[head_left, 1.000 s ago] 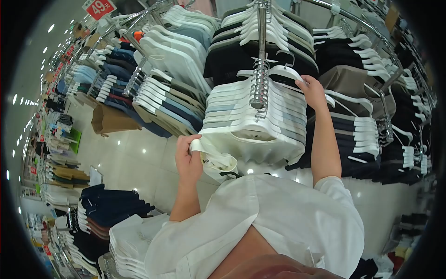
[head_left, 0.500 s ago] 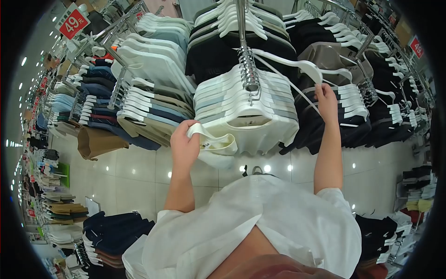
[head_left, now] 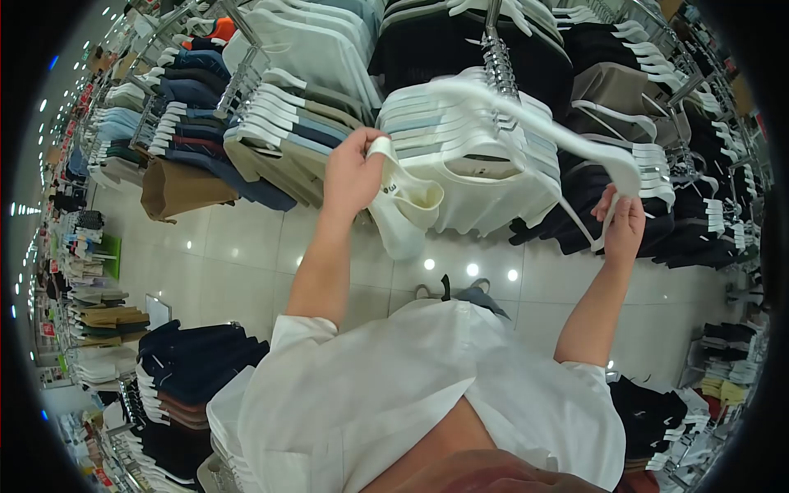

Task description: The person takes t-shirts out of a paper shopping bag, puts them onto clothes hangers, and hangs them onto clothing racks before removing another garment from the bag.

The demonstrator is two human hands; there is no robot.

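My left hand [head_left: 355,174] is closed on the neck area of a cream shirt [head_left: 400,220], which hangs bunched below my fingers. A white hanger [head_left: 546,123] is in my right hand [head_left: 622,223], gripped near one end. No garment is on this hanger, and it slants across in front of the rack's metal arm. Between and beyond my hands hangs a row of white and pale shirts [head_left: 481,193] on hangers. The hanger overlaps part of that row.
To the left hang olive, blue and beige shirts [head_left: 283,156] and a brown garment [head_left: 185,193]. Black clothes [head_left: 567,226] hang at the right. A coiled metal rack arm [head_left: 497,66] reaches toward me. A navy shirt [head_left: 201,353] is on a rack behind at the left.
The hanger has moved right and closer to me with my right hand, its far end swinging forward. My left hand has lifted the cream shirt slightly, and the view has shifted.
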